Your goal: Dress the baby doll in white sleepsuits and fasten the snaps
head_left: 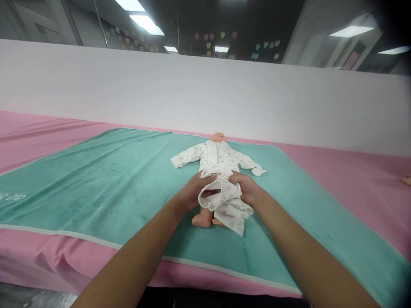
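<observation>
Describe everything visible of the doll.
The doll lies, seemingly on its back, on the green blanket, head toward the wall. Its smooth skin looks plastic. A white printed top covers its torso and spread arms. The left hand and right hand hold a bunched printed garment over its legs; one bare foot shows, another partly.

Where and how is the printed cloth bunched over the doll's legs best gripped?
Probably by the gathered upper folds of the printed cloth, at both sides, coming from the foot end of the doll: bunching there offers thickness to pinch, while the lower part droops loosely.
</observation>
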{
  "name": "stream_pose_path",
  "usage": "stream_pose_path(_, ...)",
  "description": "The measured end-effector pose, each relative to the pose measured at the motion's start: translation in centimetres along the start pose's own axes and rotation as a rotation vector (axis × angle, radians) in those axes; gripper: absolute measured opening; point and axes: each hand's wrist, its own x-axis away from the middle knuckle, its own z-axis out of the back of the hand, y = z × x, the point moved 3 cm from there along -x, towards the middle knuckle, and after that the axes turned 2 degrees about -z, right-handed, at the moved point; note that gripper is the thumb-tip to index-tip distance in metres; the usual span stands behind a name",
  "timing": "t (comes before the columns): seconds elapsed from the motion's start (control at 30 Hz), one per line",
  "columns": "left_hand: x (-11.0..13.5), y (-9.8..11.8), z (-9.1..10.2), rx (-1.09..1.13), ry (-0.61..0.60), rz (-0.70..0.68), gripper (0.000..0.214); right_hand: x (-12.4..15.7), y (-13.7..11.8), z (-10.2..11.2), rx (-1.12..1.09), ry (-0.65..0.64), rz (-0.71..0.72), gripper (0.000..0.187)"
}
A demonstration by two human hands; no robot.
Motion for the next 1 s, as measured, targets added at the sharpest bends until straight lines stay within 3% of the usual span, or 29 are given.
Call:
stream_pose_path(0.13,0.1,0.3,-0.4,0.042,-0.088,-0.055,0.035,0.2,0.1,-0.3,0.040,0.043,-0.049,0.009)
stream_pose_path(0.4,0.2,0.4,-0.1,-0.052,-0.063,-0.013,0.032,1.4,-1.2,-2.1,0.416,-0.112,-0.013,0.047)
stream_pose_path(0.57,0.4,0.5,-0.2,-0.114,-0.058,-0.032,0.033,1.6,-1.4,-2.7,0.576,-0.038,-0.029,0.046)
stream_pose_path(0.7,0.3,0.6,-0.2,-0.177,-0.047,-0.020,0.038,1.4,-0.5,-2.0,0.429,0.021,0.004,0.038)
stream_pose_path(0.87,0.2,0.7,0.2,-0.456,0.015,0.013,0.040,1.0,0.2,-0.7,0.188,0.012,0.034,0.043)
stream_pose_path(1.0,0.4,1.4,0.0,-0.561,-0.070,0.012,0.042,1.0,0.2,-0.4,0.114,-0.034,0.040,0.047)
